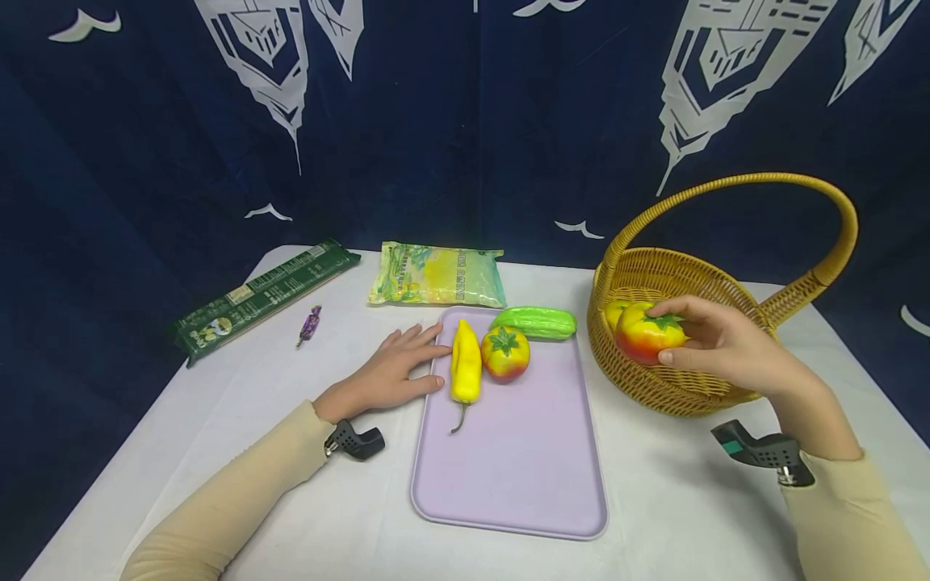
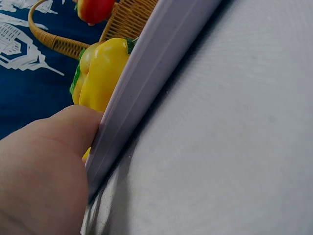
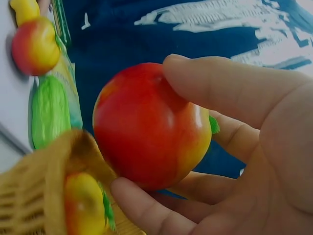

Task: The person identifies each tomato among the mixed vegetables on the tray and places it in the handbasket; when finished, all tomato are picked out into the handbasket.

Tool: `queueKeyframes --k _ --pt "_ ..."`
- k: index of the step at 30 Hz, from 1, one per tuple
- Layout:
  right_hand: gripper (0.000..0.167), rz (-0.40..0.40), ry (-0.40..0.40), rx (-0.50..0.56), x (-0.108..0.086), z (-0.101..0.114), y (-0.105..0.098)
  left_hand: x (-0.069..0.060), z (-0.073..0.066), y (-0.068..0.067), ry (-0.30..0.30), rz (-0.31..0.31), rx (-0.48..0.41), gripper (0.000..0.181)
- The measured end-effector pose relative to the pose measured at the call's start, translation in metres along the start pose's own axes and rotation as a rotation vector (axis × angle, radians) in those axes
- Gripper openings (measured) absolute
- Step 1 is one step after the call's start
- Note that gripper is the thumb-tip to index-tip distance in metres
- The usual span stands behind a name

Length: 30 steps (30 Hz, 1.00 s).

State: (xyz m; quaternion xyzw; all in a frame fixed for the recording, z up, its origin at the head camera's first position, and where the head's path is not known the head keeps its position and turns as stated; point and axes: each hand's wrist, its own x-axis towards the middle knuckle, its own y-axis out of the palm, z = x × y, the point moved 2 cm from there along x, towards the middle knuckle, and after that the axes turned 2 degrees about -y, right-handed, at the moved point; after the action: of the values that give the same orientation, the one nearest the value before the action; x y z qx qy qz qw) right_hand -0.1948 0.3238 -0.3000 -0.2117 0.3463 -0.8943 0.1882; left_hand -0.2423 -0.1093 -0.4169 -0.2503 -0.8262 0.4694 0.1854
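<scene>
My right hand [image 1: 734,347] grips a red-and-yellow toy tomato [image 1: 641,335] with a green leafy top, over the opening of the wicker basket [image 1: 617,371]. In the right wrist view, thumb and fingers curl round the tomato [image 3: 146,127]. A second tomato [image 3: 83,203] lies inside the basket, mostly hidden behind the held one in the head view. My left hand [image 1: 392,373] lies with fingers spread at the left edge of the lilac tray [image 1: 512,476], touching its rim. On the tray are a yellow pepper [image 1: 467,371], another tomato [image 1: 506,355] and a green cucumber [image 1: 541,323].
Behind the tray lies a green-and-yellow packet [image 1: 439,276]. At the left are a long dark green package [image 1: 265,298] and a small purple wrapped candy [image 1: 308,326]. The basket's tall handle [image 1: 734,184] arches over it. A dark blue curtain [image 1: 465,129] hangs behind the white table.
</scene>
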Motion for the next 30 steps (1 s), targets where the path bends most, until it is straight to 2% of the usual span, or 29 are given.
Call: queueKeyframes --k 11,21,30 --pt "0.045 0.019 0.107 -0.018 -0.008 -0.032 -0.009 0.0 -0.002 -0.001 0.003 0.002 -0.004 0.057" --pt "0.044 0.081 0.101 -0.015 -0.01 -0.042 -0.011 0.0 -0.002 -0.001 0.005 0.001 0.001 0.057" --pt "0.042 0.105 0.11 -0.008 -0.008 -0.048 -0.007 0.0 -0.001 -0.001 0.012 -0.005 0.004 0.056"
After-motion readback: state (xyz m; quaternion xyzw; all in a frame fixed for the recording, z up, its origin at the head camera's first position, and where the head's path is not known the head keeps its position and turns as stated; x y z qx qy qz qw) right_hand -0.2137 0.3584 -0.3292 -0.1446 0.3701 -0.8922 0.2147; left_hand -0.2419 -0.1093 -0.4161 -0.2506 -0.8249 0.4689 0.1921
